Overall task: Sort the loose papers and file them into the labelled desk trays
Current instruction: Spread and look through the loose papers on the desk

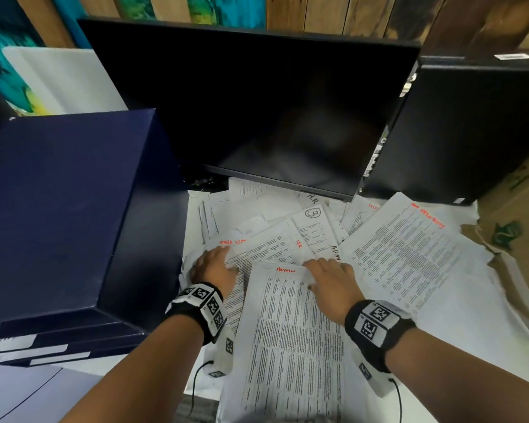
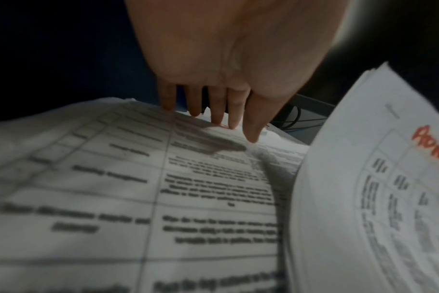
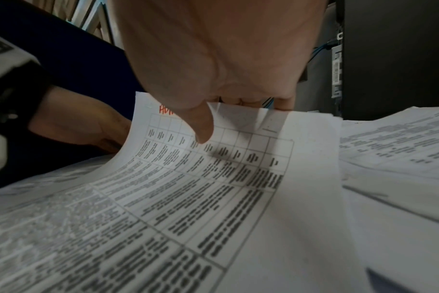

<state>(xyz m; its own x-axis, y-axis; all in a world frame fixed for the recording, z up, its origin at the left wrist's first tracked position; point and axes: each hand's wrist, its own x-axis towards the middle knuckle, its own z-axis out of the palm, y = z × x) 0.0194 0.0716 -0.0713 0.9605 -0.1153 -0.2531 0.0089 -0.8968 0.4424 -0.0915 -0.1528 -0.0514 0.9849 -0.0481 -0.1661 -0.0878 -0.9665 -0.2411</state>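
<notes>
Red "ADMIN" lettering marks the sheet [image 1: 290, 325] pinched at its top edge by the right hand [image 1: 330, 285], thumb on top, in front of the monitor [image 1: 257, 111], presumably for lifting. Neighbouring papers [image 1: 257, 242] are steadied under the left hand [image 1: 214, 270], whose fingers [image 2: 251, 126] lie straight.

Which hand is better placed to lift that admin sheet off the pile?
The right hand: it already pinches the top edge of the admin sheet. The left hand lies flat on other papers.
</notes>
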